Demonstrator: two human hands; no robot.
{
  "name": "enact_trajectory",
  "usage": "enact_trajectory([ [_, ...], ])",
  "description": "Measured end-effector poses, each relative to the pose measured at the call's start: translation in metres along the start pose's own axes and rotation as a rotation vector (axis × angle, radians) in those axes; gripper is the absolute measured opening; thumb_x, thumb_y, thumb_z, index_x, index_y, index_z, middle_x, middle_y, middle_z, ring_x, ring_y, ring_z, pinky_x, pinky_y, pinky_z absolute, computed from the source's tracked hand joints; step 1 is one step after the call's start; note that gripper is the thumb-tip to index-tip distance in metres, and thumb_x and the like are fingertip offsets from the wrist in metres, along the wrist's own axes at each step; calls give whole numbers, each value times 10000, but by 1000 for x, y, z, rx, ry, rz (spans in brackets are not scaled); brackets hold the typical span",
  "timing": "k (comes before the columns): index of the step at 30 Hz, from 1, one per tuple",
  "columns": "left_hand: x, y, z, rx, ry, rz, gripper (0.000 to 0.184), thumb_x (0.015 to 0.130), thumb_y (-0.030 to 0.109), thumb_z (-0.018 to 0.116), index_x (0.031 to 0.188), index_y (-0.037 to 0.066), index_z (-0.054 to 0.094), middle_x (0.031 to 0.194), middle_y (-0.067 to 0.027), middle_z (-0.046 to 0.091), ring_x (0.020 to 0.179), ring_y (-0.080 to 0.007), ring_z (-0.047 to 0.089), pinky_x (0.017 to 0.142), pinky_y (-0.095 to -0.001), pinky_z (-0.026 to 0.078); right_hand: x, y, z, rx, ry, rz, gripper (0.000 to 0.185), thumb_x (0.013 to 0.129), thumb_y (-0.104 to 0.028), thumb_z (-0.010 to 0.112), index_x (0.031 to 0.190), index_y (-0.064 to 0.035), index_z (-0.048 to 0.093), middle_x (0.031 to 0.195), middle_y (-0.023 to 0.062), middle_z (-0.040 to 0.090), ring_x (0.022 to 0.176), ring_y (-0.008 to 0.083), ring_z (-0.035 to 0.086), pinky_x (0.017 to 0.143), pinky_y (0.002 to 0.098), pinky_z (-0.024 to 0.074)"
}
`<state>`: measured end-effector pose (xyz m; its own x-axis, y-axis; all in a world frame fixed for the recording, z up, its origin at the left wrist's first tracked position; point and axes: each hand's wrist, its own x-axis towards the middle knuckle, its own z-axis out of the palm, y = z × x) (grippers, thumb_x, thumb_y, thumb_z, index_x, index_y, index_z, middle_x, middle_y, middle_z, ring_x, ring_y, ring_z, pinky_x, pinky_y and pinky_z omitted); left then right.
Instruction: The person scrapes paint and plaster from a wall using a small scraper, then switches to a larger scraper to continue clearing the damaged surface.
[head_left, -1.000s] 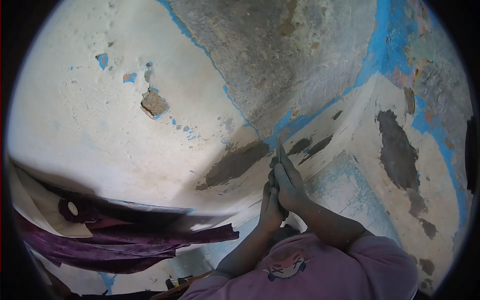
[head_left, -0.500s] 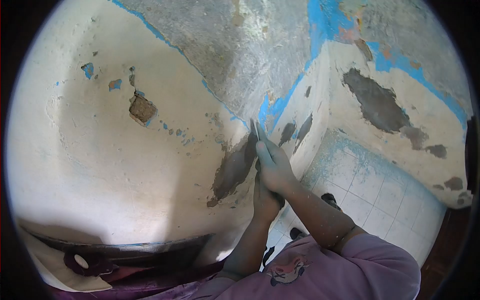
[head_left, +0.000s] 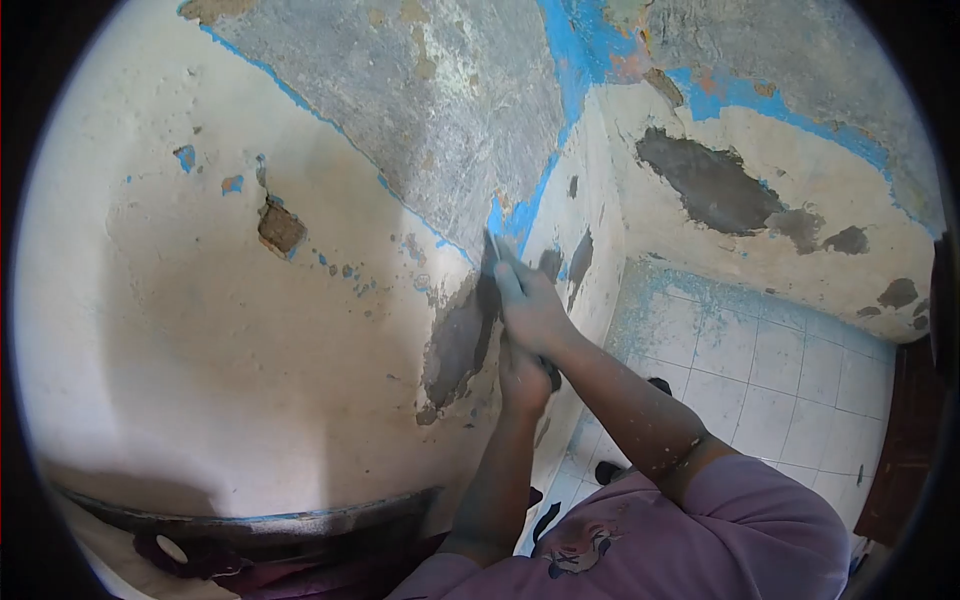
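My right hand (head_left: pixel 535 308) is closed around a thin-bladed scraper (head_left: pixel 494 246), seen nearly edge-on, its fingers stretched along the blade. Its tip meets the wall at the lower point of a bare grey area (head_left: pixel 430 130), beside a remnant of blue paint (head_left: pixel 515 222). Just below, my left hand (head_left: pixel 525 380) is closed against the underside of the right hand, apparently on the handle, which is mostly hidden. A dark grey patch (head_left: pixel 462 340) in the cream wall (head_left: pixel 370 390) lies left of both hands.
A corner separates this wall from another with a large grey patch (head_left: pixel 710 185). White floor tiles (head_left: pixel 760 370) show at lower right. A chipped hole (head_left: pixel 282 228) marks the left wall. A dark-edged piece with purple cloth (head_left: pixel 200 555) sits at lower left.
The view has shifted, so the wall marks sit further left. Both hands remain together on the scraper, whose tip is now closer to the blue paint remnant.
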<state>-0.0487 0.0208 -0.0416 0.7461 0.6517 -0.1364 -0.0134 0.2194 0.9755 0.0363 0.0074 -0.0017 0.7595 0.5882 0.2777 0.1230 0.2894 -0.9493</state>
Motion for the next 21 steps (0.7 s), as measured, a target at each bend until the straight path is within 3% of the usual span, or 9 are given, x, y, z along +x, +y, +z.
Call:
enact_trajectory([
  [4,-5,9,17,-99,122,153,385,950,378,314,1043,45,486,776,-39,520,517,-58,459,405,-208,338,-4,2,7,-60,10,-152,435,928,-246,367,1220,70,426,1111,292,535,1078,376,517,917,366,388],
  [7,11,-9,-9,176,107,140,407,950,386,303,1116,48,455,809,-35,524,532,-53,462,422,-198,350,17,-4,1,-26,-43,161,453,923,-247,374,1307,-6,359,1260,286,418,1205,368,399,1002,343,308],
  [10,2,1,-3,66,-60,-20,457,951,385,301,1214,27,409,933,-50,512,651,-60,499,506,-194,392,2,-11,-4,-83,-66,-47,438,918,-242,382,1300,-26,382,1239,286,440,1182,370,425,986,350,331],
  [12,-3,-6,5,-77,-23,52,423,956,371,298,1157,26,436,899,-49,519,677,-66,506,528,-202,400,1,-17,-4,-53,-114,17,443,917,-239,384,1298,-12,377,1245,274,442,1186,369,420,989,352,329],
  [14,10,-21,-6,-92,-21,73,427,956,380,296,1147,25,440,892,-49,519,685,-72,508,535,-206,403,8,-7,-1,-86,-101,57,465,944,-285,336,1328,-23,342,1272,234,450,1202,294,424,991,335,308],
  [16,20,-12,-9,-36,-70,-9,478,948,414,294,1197,18,391,890,-43,520,704,-74,513,552,-201,410,13,-11,0,-103,-34,58,472,941,-297,342,1317,-12,356,1213,243,497,1153,315,468,977,349,324],
  [18,8,-12,-10,-78,-142,-118,489,948,423,285,1190,12,395,862,-41,519,687,-85,517,539,-211,412,7,-24,-10,-85,-124,102,451,920,-227,373,1300,14,358,1282,253,417,1202,358,408,998,349,318],
  [20,4,-27,0,-35,-53,195,447,956,400,275,1119,17,437,797,-40,512,607,-81,505,474,-219,390,3,-14,-6,-83,-133,-6,447,920,-220,374,1302,12,357,1257,259,441,1187,361,424,988,350,327],
  [21,-7,10,22,-22,-6,156,437,956,391,275,1116,18,435,780,-36,503,561,-79,491,442,-222,377,5,-5,-2,-91,-110,-15,441,922,-211,368,1303,11,357,1262,250,441,1195,358,416,993,346,320],
])
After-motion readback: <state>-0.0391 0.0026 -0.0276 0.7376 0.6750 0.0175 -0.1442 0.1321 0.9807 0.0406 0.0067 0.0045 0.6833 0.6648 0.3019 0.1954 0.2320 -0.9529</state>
